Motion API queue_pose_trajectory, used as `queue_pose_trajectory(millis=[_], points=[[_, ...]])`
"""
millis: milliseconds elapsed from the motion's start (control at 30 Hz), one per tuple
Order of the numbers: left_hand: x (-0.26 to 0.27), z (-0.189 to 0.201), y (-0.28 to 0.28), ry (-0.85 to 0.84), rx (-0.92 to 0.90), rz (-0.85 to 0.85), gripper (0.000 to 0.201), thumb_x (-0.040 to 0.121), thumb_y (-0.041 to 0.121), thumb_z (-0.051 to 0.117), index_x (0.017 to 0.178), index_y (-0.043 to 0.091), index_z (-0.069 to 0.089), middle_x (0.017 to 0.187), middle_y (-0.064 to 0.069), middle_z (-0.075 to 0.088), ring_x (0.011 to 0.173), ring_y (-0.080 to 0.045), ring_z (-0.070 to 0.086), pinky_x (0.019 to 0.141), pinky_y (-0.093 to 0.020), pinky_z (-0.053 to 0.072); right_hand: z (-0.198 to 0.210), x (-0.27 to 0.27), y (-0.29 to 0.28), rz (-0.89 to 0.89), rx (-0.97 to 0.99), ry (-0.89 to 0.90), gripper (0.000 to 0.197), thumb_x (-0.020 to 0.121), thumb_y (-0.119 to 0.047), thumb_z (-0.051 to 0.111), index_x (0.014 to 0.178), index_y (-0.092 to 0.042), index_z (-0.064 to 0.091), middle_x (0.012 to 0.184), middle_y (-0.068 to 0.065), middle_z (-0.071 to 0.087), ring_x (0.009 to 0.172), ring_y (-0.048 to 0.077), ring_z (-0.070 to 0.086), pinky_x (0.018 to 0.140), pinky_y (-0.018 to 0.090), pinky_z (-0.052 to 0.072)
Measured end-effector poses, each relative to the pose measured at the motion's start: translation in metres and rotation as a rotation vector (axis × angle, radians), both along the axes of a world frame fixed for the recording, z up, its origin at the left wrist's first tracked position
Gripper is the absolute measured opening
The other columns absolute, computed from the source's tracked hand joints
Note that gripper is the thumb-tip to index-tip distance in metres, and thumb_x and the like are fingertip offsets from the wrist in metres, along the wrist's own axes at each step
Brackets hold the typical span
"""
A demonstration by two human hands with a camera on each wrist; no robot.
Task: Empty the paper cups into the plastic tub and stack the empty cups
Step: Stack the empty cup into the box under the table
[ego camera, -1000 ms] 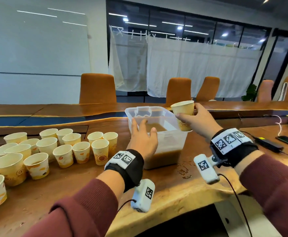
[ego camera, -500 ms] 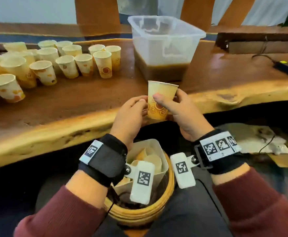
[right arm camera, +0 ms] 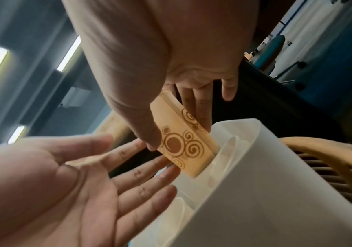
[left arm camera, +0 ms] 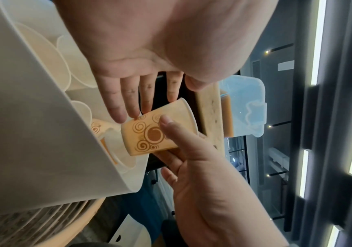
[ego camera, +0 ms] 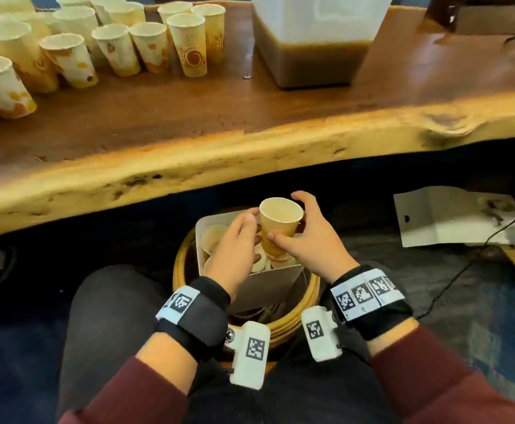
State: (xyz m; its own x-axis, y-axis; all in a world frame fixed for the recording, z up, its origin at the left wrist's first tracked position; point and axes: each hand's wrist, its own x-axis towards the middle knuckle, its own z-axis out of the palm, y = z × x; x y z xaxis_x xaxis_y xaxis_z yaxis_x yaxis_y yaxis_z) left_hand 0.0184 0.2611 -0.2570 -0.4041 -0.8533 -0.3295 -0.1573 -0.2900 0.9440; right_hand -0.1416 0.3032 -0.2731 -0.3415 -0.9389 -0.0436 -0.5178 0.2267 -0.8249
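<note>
An empty paper cup (ego camera: 277, 228) (left arm camera: 154, 133) (right arm camera: 183, 142) with orange swirls hangs below the table edge, tilted, its base entering another cup (left arm camera: 116, 143) in a white box (ego camera: 268, 289). My right hand (ego camera: 299, 228) (right arm camera: 171, 133) pinches it between thumb and fingers. My left hand (ego camera: 241, 237) (left arm camera: 132, 107) has straight fingers that touch the cup's side. The plastic tub (ego camera: 311, 56), holding brown liquid, stands on the table at the top. Several paper cups (ego camera: 186, 44) stand to its left.
The white box sits inside a round wicker basket (ego camera: 293, 319) between my knees and holds several empty cups (ego camera: 213, 237). The thick wooden table edge (ego camera: 250, 154) overhangs just ahead. Flattened cardboard (ego camera: 452, 215) and a cable lie on the floor to the right.
The right hand brought the cup from the tub's rim down past the table edge into the box. The left hand left the tub and came down beside the cup.
</note>
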Motion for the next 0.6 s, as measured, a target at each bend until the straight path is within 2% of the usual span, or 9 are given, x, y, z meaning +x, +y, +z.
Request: queue_pose_trajectory(millis=[100,167,267,367,433,500,567,600], points=[[-0.011,-0.009,0.000,0.007,0.028,0.002,0.035,0.110,0.046,0.024,0.137,0.043,0.046,0.130,0.012,0.059,0.120,-0.005,0.057,0.105,-0.036,0.046,-0.012,-0.005,-0.007,0.000,0.038,0.129,0.076,0.083,-0.045,0.081,0.143,-0.041,0.035,0.133,-0.008,0.060,0.126,0.023,0.058,0.108,0.050,0.044],[-0.015,-0.014,0.000,0.017,0.081,-0.005,0.037,0.111,0.043,0.024,0.140,0.037,0.047,0.127,0.009,0.061,0.115,-0.005,0.059,0.105,-0.035,0.048,-0.019,-0.007,-0.009,-0.011,0.095,0.226,0.072,0.086,-0.044,0.079,0.143,-0.038,0.037,0.132,-0.005,0.061,0.129,0.025,0.053,0.107,0.047,0.033],[-0.018,-0.022,-0.003,0.005,0.195,-0.013,0.045,0.111,0.043,0.027,0.143,0.021,0.050,0.121,0.003,0.065,0.111,-0.010,0.064,0.095,-0.029,0.054,-0.026,-0.007,-0.007,-0.013,0.234,0.366,0.073,0.085,-0.049,0.076,0.146,-0.033,0.039,0.137,-0.001,0.055,0.134,0.028,0.039,0.103,0.046,0.027],[-0.020,-0.027,-0.009,-0.055,0.230,-0.044,0.054,0.109,0.048,0.029,0.146,0.015,0.050,0.128,-0.004,0.063,0.112,-0.014,0.064,0.086,-0.024,0.059,-0.031,-0.006,-0.003,0.011,0.299,0.412,0.085,0.083,-0.058,0.076,0.152,-0.031,0.036,0.146,-0.002,0.044,0.138,0.027,0.031,0.106,0.047,0.024],[-0.022,-0.027,-0.013,-0.103,0.187,-0.051,0.056,0.108,0.053,0.028,0.145,0.016,0.050,0.123,-0.001,0.061,0.105,-0.011,0.063,0.091,-0.030,0.058,-0.030,-0.003,-0.001,0.001,0.310,0.433,0.097,0.081,-0.062,0.076,0.158,-0.031,0.026,0.151,0.000,0.037,0.139,0.027,0.029,0.109,0.048,0.024],[-0.021,-0.024,-0.015,-0.164,0.113,-0.054,0.054,0.105,0.061,0.028,0.139,0.026,0.051,0.124,-0.002,0.060,0.107,-0.015,0.062,0.100,-0.038,0.054,-0.021,-0.003,0.000,-0.013,0.315,0.422,0.095,0.083,-0.064,0.073,0.159,-0.033,0.025,0.152,0.000,0.036,0.139,0.027,0.029,0.109,0.047,0.024],[-0.016,-0.017,-0.017,-0.210,0.031,-0.067,0.047,0.097,0.068,0.033,0.122,0.035,0.055,0.122,-0.002,0.064,0.114,-0.022,0.062,0.104,-0.044,0.050,-0.011,-0.006,-0.001,-0.004,0.291,0.370,0.079,0.089,-0.063,0.068,0.155,-0.035,0.036,0.151,-0.003,0.042,0.140,0.024,0.034,0.111,0.047,0.027],[-0.014,-0.010,-0.017,-0.225,-0.004,-0.084,0.039,0.095,0.067,0.036,0.110,0.038,0.057,0.118,-0.001,0.066,0.115,-0.024,0.062,0.104,-0.048,0.050,-0.004,-0.008,-0.001,0.007,0.246,0.321,0.067,0.091,-0.062,0.066,0.149,-0.035,0.046,0.145,-0.006,0.049,0.138,0.021,0.041,0.112,0.047,0.032]])
